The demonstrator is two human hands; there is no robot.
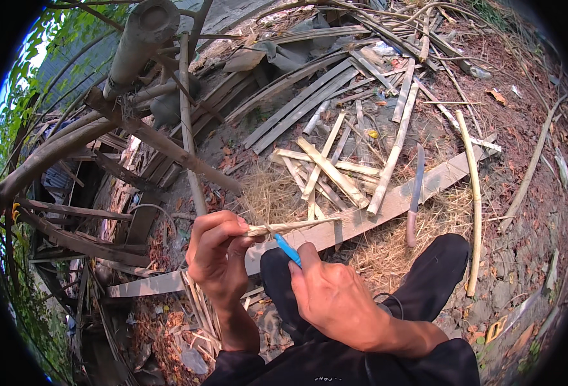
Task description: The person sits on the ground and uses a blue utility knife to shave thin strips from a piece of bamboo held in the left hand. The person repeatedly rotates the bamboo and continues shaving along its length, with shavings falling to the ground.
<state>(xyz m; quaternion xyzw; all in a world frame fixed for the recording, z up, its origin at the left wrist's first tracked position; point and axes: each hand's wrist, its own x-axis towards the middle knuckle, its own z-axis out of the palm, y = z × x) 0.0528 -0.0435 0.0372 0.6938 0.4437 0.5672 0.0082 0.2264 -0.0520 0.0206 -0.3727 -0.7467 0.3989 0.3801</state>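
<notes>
Two bare hands, two hand-held pieces and one long knife are counted – among scattered wood.
One left hand (218,257) and one right hand (338,299) are seen, with one split wooden strip (297,226) and one blue-handled tool (288,249) held; two dark trouser legs (438,270) are shown. One long knife (416,192), one broad plank (448,175), one pale curved pole (476,206), one darker curved branch (533,170) and one yellow handle (502,321) are counted. Two grey boards (300,116) are laid side by side. At least six pale split sticks (334,174) can be made out near the plank – the exact number is hidden by overlap.
</notes>
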